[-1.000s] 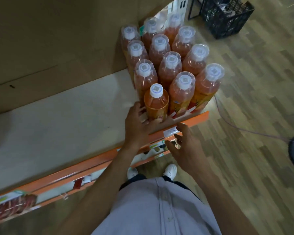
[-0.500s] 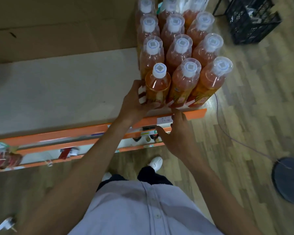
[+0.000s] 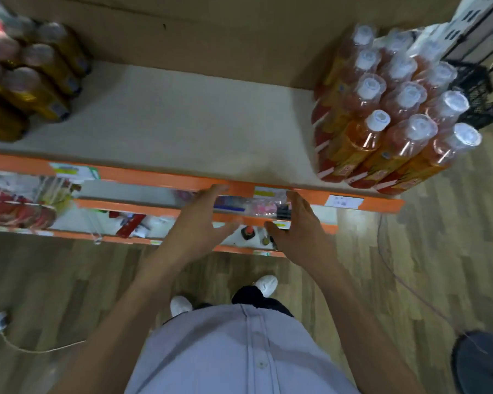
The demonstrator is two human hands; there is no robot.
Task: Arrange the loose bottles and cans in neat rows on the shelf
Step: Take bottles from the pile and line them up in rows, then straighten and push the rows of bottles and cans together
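Several orange drink bottles (image 3: 393,109) with white caps stand in tight rows at the right end of the pale shelf (image 3: 182,132). The front-left bottle (image 3: 356,140) stands in line with them. A group of dark yellow-labelled bottles (image 3: 32,81) stands at the shelf's left end, blurred. My left hand (image 3: 202,220) hovers in front of the shelf's orange front edge (image 3: 143,176), fingers spread, holding nothing. My right hand (image 3: 299,226) is beside it, fingers loosely extended, also holding nothing. Both hands are apart from the bottles.
Lower shelves (image 3: 120,220) with mixed packaged goods sit below the orange edge. A black crate (image 3: 478,92) stands on the wood floor at the right. A cable (image 3: 396,277) runs across the floor to a dark round base (image 3: 481,365). Brown backing board (image 3: 211,32) closes the shelf's rear.
My left hand let go of the front-left orange bottle and pulled back from the shelf. The view swung left, bringing the dark bottles at the shelf's left end into sight.
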